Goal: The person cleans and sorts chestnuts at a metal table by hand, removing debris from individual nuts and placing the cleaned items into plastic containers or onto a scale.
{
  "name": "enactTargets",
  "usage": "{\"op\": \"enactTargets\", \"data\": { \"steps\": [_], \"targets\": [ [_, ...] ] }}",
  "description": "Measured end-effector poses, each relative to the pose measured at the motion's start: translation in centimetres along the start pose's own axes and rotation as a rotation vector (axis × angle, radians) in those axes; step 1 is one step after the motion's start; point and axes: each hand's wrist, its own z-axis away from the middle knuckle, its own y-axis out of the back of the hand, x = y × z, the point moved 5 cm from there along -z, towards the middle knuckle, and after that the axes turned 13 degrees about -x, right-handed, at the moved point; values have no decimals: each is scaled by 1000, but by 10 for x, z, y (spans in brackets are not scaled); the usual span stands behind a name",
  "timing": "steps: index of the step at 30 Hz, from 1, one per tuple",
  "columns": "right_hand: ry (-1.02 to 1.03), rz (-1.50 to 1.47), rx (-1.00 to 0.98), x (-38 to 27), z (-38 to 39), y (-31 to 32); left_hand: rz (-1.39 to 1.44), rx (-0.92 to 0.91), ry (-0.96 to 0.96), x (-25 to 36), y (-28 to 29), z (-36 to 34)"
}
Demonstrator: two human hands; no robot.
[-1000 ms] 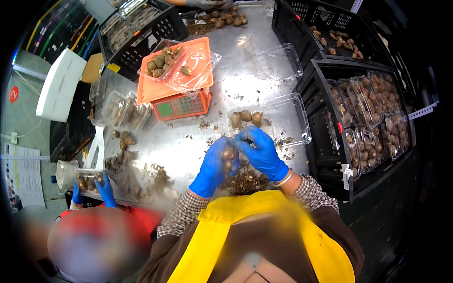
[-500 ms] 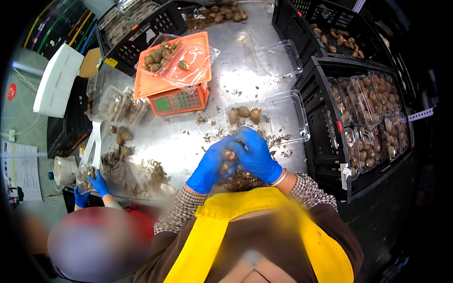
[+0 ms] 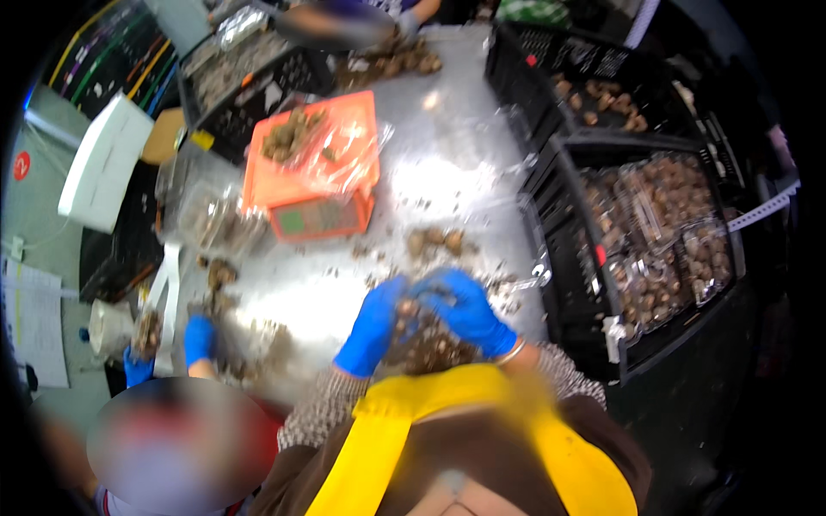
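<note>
Both my hands wear blue gloves and meet low over the metal table in front of my yellow apron. My left hand (image 3: 372,331) is closed around a small brown taro (image 3: 406,306). My right hand (image 3: 471,314) curls in from the other side, its fingertips close to the taro but smeared by motion. Beneath the hands lies a heap of taros and brown peelings (image 3: 434,348). Just beyond them, several taros (image 3: 436,242) sit in a clear plastic clamshell box, whose outline is blurred.
An orange scale (image 3: 320,217) bears a box of taros. Black crates (image 3: 575,297) on the right hold packed boxes. At the left, a co-worker's gloved hands (image 3: 200,337) are near a filled box (image 3: 147,334). Another person (image 3: 411,15) stands at the far edge.
The view has tilted up and blurred, bringing a person into sight at the far edge. My hands have parted slightly. The co-worker's right hand has come off the box onto the table.
</note>
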Motion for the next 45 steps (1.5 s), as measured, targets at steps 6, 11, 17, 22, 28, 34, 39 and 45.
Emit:
{"op": "enactTargets", "data": {
  "steps": [6, 11, 17, 22, 28, 34, 39, 45],
  "targets": [
    [-166, -239, -73, 22, -3, -12, -236, 103, -21, 7, 9, 5],
    [-198, -168, 41, 18, -1, -13, -272, 88, -116, 2, 9, 3],
    [-202, -212, 101, 20, 0, -20, -324, 103, -213, 5, 13, -1],
    [-224, -191, 38, 18, -1, -19, -423, 149, -252, 5, 16, 8],
    [-52, 194, 209, 5, -10, -14, -556, 241, -299, 9, 14, -1],
    [-122, 141, 215, 26, -15, -11, -42, 151, -144, 18, 15, 3],
    [-222, -326, 80, 13, -15, -18, -40, 169, -232, 25, 23, -1],
    [-190, 8, -214, 26, -16, -15, -308, 91, -173, 2, 23, -18]
  ]
}}
